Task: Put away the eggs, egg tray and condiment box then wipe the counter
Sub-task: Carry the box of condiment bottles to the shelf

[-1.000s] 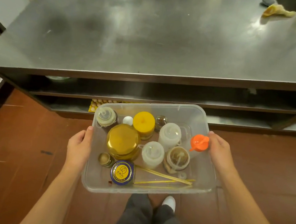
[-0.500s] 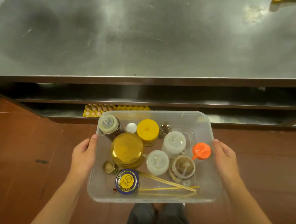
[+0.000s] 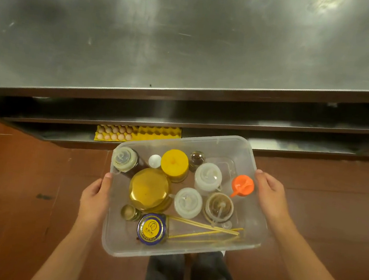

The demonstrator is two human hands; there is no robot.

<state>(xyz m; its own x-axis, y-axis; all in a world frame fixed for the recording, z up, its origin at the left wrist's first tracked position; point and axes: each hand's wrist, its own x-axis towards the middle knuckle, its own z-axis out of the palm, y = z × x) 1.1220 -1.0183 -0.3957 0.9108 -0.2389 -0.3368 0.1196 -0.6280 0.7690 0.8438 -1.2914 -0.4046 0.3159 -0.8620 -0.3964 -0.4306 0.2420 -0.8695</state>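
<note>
Condiment box (image 3: 254,224) full of jars hangs over the red floor (image 3: 15,179) before the counter (image 3: 166,46), my left hand (image 3: 94,201) and right hand (image 3: 270,194) clamped on its short sides. Since a second ago it sits nearer the lower shelf (image 3: 70,133), where more of the egg tray (image 3: 159,132) and eggs (image 3: 116,132) now shows.
</note>
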